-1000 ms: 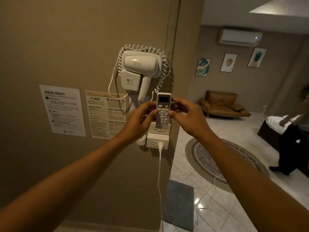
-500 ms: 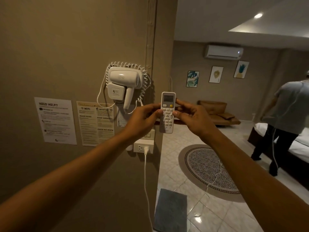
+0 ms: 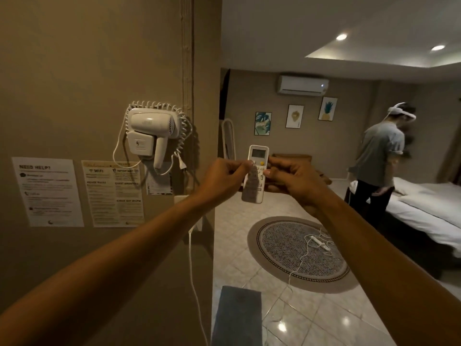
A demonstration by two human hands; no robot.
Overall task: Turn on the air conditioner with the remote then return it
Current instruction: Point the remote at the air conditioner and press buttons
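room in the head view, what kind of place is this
Likely a rented guest room or hotel room: a wall hair dryer, guest notices for wifi and house rules, and a bed.

White rectangular plastic remote [image 3: 255, 178] held upright between left hand [image 3: 223, 179] and right hand [image 3: 291, 182]; white wall-mounted air conditioner [image 3: 302, 85] above and beyond both hands.
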